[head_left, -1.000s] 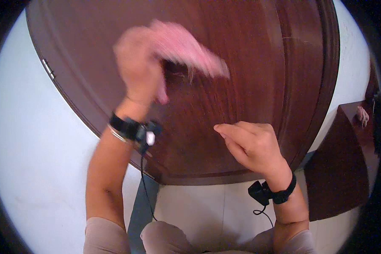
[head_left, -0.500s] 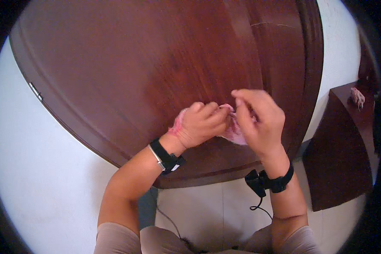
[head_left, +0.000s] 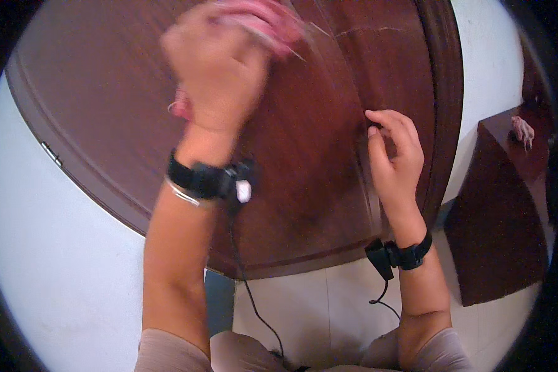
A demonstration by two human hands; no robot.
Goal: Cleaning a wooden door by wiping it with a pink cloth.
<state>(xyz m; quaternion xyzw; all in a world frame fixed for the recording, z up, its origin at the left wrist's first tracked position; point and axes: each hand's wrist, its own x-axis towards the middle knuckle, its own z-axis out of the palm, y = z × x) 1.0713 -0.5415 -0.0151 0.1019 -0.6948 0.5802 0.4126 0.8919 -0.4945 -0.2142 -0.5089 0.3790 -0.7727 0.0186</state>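
My left hand point(head_left: 220, 68), smeared by motion, is high up in front of a dark reddish-brown wooden door point(head_left: 297, 142). It is closed on a pink cloth point(head_left: 263, 22), which spreads out past the fingers along the wood. A bit of the same pink shows beside the wrist. Lower and to the right, my right hand point(head_left: 398, 152) holds nothing. Its fingers are loosely bent, with a gap between thumb and fingertips, close to the panel's grooved edge. Whether it touches the wood I cannot tell.
Each wrist wears a black strap with a small device and a cable point(head_left: 248, 285). A metal hinge point(head_left: 51, 154) sits on the door's left edge, by a white wall point(head_left: 56, 248). At right stands dark wooden furniture point(head_left: 496, 217) with a crumpled pinkish cloth point(head_left: 522, 131) on it.
My left hand has swept up and to the left with the pink cloth, away from my right hand. My right hand has shifted slightly right and up, its thumb and fingers apart.
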